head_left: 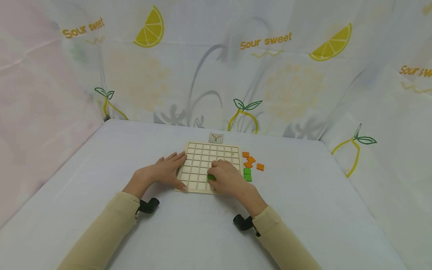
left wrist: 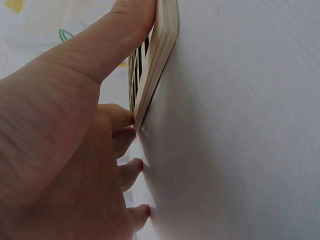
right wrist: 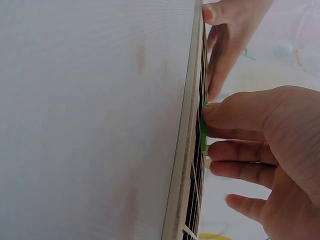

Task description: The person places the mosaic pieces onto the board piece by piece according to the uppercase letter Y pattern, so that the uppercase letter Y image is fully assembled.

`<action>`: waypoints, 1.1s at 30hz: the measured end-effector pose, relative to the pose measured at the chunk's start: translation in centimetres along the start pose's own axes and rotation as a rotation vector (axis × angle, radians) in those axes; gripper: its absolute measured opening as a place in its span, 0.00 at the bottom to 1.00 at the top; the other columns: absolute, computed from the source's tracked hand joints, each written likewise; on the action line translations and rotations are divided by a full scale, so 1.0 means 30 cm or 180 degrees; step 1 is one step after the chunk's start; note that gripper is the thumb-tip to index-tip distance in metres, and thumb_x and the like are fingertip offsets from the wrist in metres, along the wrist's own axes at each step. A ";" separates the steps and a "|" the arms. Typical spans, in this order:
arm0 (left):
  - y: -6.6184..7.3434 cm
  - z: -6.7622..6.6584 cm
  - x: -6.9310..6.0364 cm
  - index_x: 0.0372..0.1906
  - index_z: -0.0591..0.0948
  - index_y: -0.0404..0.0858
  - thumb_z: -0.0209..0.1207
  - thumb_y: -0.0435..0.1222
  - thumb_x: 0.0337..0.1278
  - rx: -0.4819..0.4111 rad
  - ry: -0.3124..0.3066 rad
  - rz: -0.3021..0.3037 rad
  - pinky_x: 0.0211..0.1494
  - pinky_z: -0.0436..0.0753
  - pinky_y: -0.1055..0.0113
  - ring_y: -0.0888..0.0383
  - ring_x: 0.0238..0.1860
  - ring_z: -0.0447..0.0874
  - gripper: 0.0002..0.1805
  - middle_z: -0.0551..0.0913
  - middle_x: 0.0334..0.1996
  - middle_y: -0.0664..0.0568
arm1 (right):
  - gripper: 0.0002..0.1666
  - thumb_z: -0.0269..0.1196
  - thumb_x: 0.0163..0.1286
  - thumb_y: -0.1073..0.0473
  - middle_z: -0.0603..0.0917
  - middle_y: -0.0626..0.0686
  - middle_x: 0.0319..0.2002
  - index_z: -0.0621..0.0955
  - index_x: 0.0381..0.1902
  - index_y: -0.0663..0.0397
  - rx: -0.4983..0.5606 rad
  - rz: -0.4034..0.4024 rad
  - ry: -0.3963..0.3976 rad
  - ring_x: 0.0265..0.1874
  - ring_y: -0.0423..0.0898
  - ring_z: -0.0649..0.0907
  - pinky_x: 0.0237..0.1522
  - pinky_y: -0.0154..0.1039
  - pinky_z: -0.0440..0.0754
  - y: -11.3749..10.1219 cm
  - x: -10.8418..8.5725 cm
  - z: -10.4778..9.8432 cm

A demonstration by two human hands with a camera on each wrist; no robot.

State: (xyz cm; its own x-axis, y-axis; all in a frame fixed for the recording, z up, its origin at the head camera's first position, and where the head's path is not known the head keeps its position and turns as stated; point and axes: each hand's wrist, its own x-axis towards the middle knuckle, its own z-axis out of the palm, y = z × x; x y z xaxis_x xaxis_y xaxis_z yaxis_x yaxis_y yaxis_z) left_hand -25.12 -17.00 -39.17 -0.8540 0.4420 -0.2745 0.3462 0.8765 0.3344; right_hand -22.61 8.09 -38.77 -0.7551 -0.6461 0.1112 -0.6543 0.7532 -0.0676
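A square wooden grid board [head_left: 192, 190] lies flat on the table. My left hand [head_left: 167, 168] spreads along its left side, the thumb on the near left corner. In the left wrist view the thumb rests over the board's edge [left wrist: 155, 65], and the straight fingers reach along the side. Over the near right part of the grid, my right hand [head_left: 227, 178] pinches a green square tile [head_left: 211, 177]. The right wrist view shows that tile [right wrist: 203, 135] between thumb and fingertips, against the grid; whether it sits fully in a cell I cannot tell.
Several orange square tiles [head_left: 260, 167] lie loose to the right of the board. Two green tiles [head_left: 248, 177] lie nearer, close to its right edge. Behind the board is a small pattern card [head_left: 216, 138]. A printed curtain [head_left: 216, 67] hangs behind the white table [head_left: 202, 240].
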 end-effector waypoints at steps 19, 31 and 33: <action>0.004 -0.001 0.001 0.80 0.46 0.35 0.71 0.65 0.40 0.0019 0.0006 0.0026 0.76 0.44 0.30 0.37 0.81 0.37 0.70 0.41 0.81 0.42 | 0.09 0.64 0.68 0.56 0.78 0.45 0.32 0.88 0.41 0.50 0.0085 -0.0005 -0.0039 0.31 0.42 0.70 0.38 0.36 0.71 0.022 -0.007 -0.010; 0.001 -0.001 0.001 0.80 0.46 0.35 0.71 0.65 0.40 0.0011 0.0003 0.0024 0.75 0.44 0.29 0.37 0.81 0.37 0.70 0.41 0.81 0.42 | 0.08 0.63 0.67 0.58 0.77 0.43 0.32 0.88 0.39 0.48 0.0249 0.0015 -0.0044 0.31 0.40 0.71 0.37 0.34 0.71 0.046 -0.015 -0.002; 0.003 -0.002 -0.002 0.80 0.46 0.34 0.71 0.65 0.41 0.0013 -0.0002 0.0010 0.75 0.44 0.29 0.37 0.81 0.37 0.70 0.42 0.81 0.42 | 0.07 0.63 0.68 0.58 0.78 0.43 0.32 0.88 0.39 0.49 0.0287 0.0014 -0.0028 0.31 0.40 0.72 0.37 0.34 0.71 0.051 -0.019 -0.004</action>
State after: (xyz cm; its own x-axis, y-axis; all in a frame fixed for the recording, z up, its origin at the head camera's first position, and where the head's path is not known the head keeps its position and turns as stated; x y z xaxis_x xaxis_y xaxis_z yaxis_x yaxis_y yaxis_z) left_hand -25.07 -16.96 -39.08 -0.8527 0.4448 -0.2740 0.3503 0.8760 0.3316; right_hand -23.16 9.63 -38.83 -0.7582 -0.6440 0.1022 -0.6516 0.7422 -0.1570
